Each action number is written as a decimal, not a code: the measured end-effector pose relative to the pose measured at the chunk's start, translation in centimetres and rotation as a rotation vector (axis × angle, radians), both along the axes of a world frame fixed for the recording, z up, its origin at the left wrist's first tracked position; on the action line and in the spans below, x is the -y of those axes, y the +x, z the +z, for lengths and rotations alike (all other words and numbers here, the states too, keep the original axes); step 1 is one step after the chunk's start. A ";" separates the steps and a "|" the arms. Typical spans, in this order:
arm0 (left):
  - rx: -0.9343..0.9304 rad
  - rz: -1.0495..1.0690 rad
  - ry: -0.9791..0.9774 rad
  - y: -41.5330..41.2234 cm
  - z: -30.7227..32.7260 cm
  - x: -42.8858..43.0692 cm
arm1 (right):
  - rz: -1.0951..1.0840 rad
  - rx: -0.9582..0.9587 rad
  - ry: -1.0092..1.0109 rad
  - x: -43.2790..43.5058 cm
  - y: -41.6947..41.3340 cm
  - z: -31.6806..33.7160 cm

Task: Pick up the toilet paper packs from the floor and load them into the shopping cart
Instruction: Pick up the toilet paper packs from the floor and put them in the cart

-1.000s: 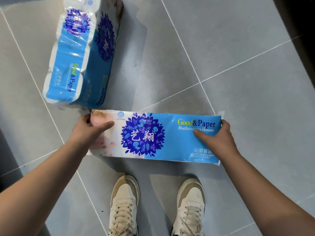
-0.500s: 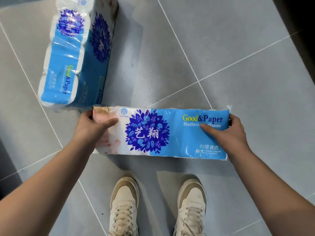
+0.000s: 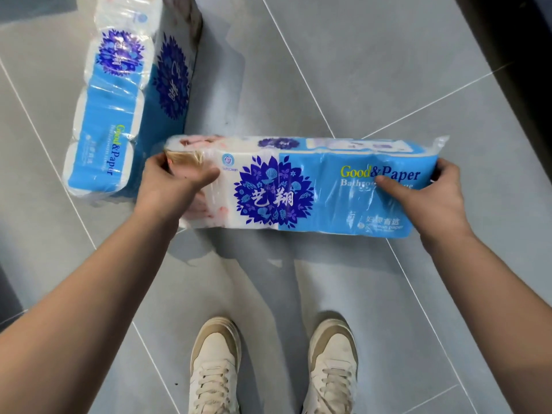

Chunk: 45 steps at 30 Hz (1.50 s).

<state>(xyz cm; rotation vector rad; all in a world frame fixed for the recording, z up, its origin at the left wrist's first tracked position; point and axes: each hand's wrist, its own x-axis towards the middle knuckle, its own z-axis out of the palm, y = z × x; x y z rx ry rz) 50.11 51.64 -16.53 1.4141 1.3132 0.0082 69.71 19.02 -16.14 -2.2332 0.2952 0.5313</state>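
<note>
**Both hands grip a toilet paper pack (image 3: pixel 283 186) over a grey tile floor (image 3: pixel 358 70).**

The left hand (image 3: pixel 171 186) clasps the pack's left end, thumb laid across the front face and fingers curled round the far side. The right hand (image 3: pixel 430 195) clasps the right end the same way, thumb pressed on the printed lettering. The pack, blue and white with a dark blue flower, lies level and crosswise between the hands. A second pack (image 3: pixel 119 109) of the same print lies on the floor just beyond the pack's left end, running away from it; whether the two touch cannot be told. Pale shoes (image 3: pixel 216 363) stand on the tiles on the person's side of the pack, under its middle.
</note>
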 end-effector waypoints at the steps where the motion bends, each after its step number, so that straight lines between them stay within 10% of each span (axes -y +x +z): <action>1: 0.022 -0.002 0.010 0.6 0.3 -0.3 | -0.005 0.011 0.012 -0.1 0.2 0.1; 16: -0.201 -0.215 0.212 -3.2 0.2 0.8 | 0.078 -0.083 -0.089 2.9 -6.3 -0.6; 30: -0.417 -0.642 0.500 -1.5 0.7 1.8 | 0.738 0.137 -0.578 0.3 -5.2 0.1; 45: -0.389 -0.905 0.719 0.3 1.8 -0.2 | 0.738 0.122 -0.599 -0.9 -4.0 2.2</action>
